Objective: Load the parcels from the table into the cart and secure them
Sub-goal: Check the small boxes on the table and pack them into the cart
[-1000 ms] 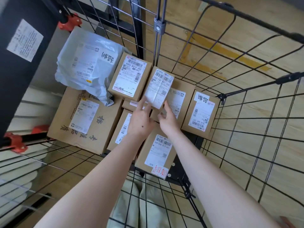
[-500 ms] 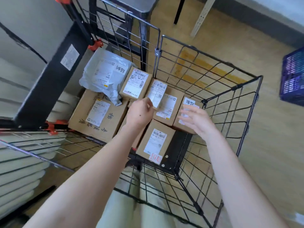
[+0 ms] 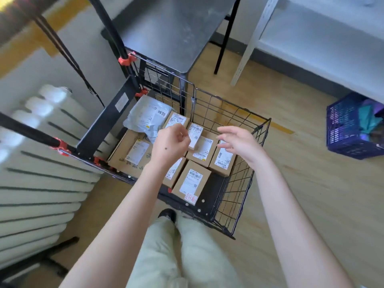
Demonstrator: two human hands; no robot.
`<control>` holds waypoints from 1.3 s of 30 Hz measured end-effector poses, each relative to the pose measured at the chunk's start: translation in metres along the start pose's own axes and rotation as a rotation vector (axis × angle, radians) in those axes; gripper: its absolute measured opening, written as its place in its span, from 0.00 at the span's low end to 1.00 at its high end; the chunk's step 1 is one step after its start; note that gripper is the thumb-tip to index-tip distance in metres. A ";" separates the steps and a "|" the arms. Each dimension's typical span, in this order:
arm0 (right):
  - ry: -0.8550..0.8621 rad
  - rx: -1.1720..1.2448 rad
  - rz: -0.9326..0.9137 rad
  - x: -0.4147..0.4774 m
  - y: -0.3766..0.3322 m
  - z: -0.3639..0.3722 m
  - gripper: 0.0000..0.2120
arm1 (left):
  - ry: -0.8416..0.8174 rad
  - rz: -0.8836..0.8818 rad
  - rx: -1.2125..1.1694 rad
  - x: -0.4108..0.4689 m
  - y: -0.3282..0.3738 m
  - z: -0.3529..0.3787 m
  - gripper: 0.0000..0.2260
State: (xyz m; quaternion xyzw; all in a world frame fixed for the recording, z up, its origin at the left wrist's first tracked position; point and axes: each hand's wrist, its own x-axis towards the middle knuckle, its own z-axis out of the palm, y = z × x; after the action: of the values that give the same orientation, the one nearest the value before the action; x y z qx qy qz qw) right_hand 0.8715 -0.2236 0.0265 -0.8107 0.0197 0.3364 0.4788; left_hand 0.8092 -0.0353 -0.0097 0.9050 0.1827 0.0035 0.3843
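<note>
Parcels I can see are all in the cart (image 3: 236, 190): large box (image 3: 133, 152) at the left, grey mailer (image 3: 145, 119) lying on its back end, small boxes packed to the right, front box (image 3: 190, 181) nearest me.

One small top box (image 3: 195, 135) sits on the others, slightly askew.

Left hand (image 3: 172, 142): fingers curled, right at that box's edge. Can't tell whether I'm pinching it or just over it.

Right hand (image 3: 239, 142): fingers spread, above the right box (image 3: 223, 159), holding nothing.

Step in hand, my read: settle the stack before tying down.
- Seat the top box flat across two boxes below, not on one edge.
- Right hand steadies the row while the left nudges.
- Leave the mailer on top, since it's soft.

Next is probably the black strap (image 3: 68, 55) at the cart's handle side. It should run over the top box, which looks likeliest to slide.

The metal table (image 3: 166, 28) stands just behind the cart.
</note>
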 end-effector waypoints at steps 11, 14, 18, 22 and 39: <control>-0.206 -0.203 -0.351 -0.087 -0.080 0.063 0.13 | 0.390 -0.069 -0.087 -0.110 0.030 -0.119 0.03; -0.250 -0.257 -0.437 -0.110 -0.094 0.088 0.13 | 0.467 -0.089 -0.096 -0.140 0.021 -0.142 0.03; -0.315 -0.316 -0.545 -0.146 -0.108 0.128 0.12 | 0.552 -0.116 -0.109 -0.186 0.006 -0.171 0.03; -0.388 -0.371 -0.657 -0.189 -0.114 0.180 0.11 | 0.643 -0.176 -0.138 -0.251 -0.015 -0.200 0.05; -1.006 -0.491 -1.007 -0.425 -0.053 0.407 0.10 | 1.164 -0.491 -0.089 -0.580 -0.094 -0.251 0.05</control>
State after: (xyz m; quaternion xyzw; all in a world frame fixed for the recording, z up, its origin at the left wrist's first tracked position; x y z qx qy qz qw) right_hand 0.3478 0.0030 0.1781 -0.5536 -0.6500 0.4014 0.3315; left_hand 0.2000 0.0055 0.1797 0.6697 0.5638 0.4143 0.2488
